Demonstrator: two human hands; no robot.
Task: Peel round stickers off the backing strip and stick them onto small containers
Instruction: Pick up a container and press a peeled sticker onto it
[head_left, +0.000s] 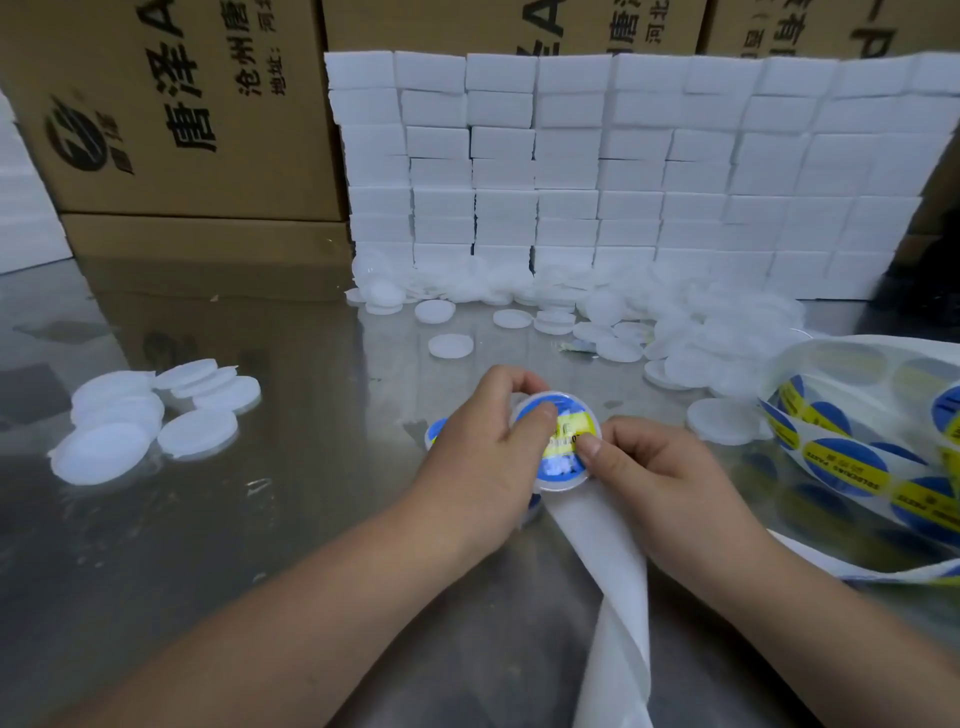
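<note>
While the loose white lids (150, 421) lie well to the left on the table (291, 519), the left hand (483, 457) grips the container (566, 483) by its rim, thumb flat on the sticker (558, 465). The right hand (660, 483) pinches the near edge, thumb on the yellow band, fingers (641, 449) curled beneath; whether it also holds the backing strip (613, 582) I cannot tell. Being round, the sticker has no long axis; its band rises towards the right. Uneven thumb pressure could trap a bubble or crease, and the strip trailing from the roll (852, 467) might snag
</note>
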